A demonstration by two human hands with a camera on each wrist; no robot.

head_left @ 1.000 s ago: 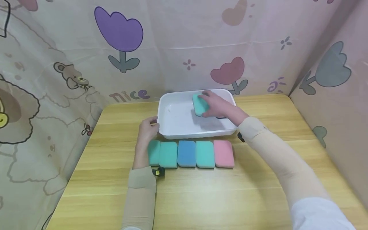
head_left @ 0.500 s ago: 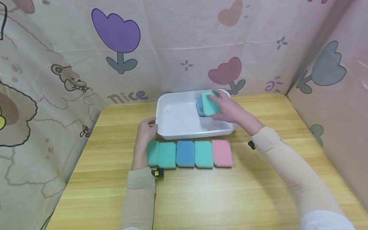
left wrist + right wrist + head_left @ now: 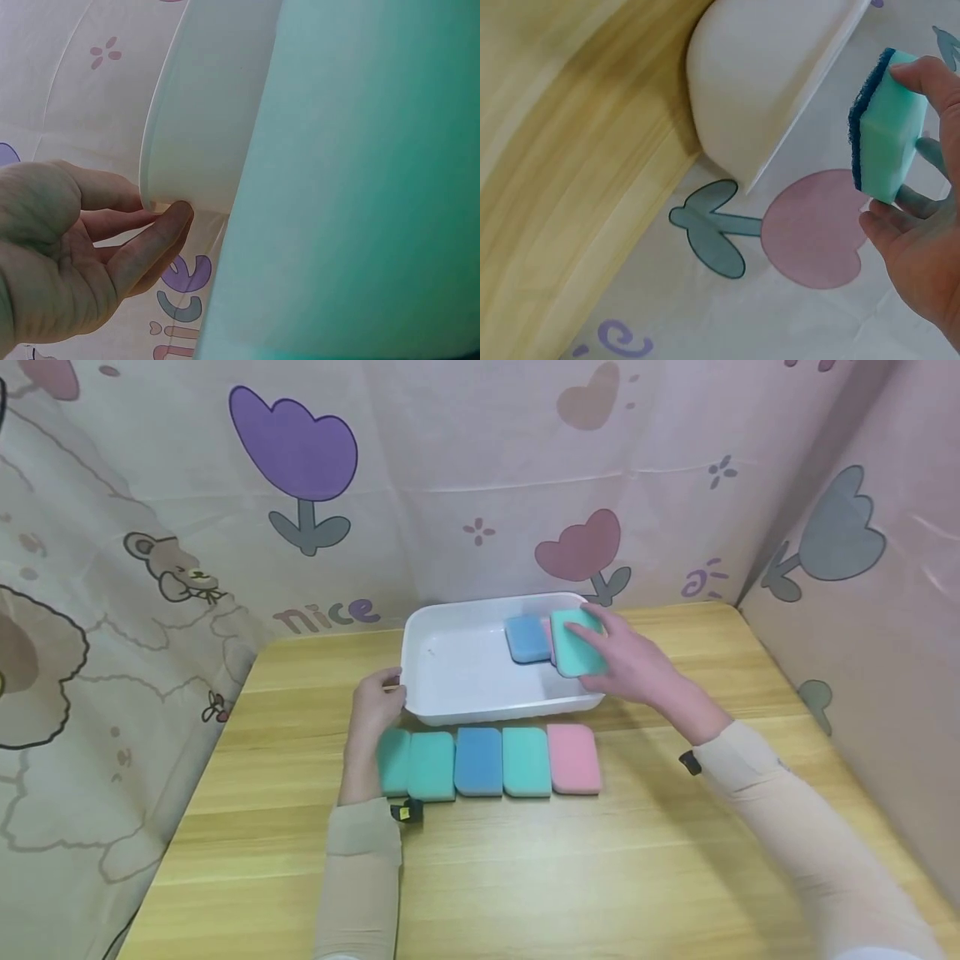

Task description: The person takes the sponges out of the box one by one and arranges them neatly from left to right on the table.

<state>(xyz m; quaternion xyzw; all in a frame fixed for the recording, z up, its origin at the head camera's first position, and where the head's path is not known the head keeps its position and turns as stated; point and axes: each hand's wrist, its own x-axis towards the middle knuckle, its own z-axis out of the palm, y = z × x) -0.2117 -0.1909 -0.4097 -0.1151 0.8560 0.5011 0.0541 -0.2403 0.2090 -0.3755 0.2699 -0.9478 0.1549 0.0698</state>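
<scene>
A green sponge (image 3: 576, 645) is pinched in the right hand (image 3: 633, 658), held above the right end of the white tray (image 3: 465, 672). In the right wrist view the same sponge (image 3: 891, 135) shows a dark scouring side, with the fingers of the right hand (image 3: 930, 217) around its edges. Inside the tray lie a blue sponge (image 3: 527, 639) and a pink one, mostly hidden behind the green sponge. The left hand (image 3: 375, 706) grips the tray's left rim; the left wrist view shows that hand (image 3: 97, 247) pinching the rim (image 3: 147, 150).
In front of the tray, a row of sponges lies on the wooden table (image 3: 510, 877): two green at the left, then blue (image 3: 478, 762), green (image 3: 527, 762) and pink (image 3: 574, 760). A patterned curtain (image 3: 420, 460) stands behind and at both sides.
The right hand has moved rightward with the green sponge, uncovering the blue sponge and part of the pink one in the tray. The left hand has kept its grip on the rim.
</scene>
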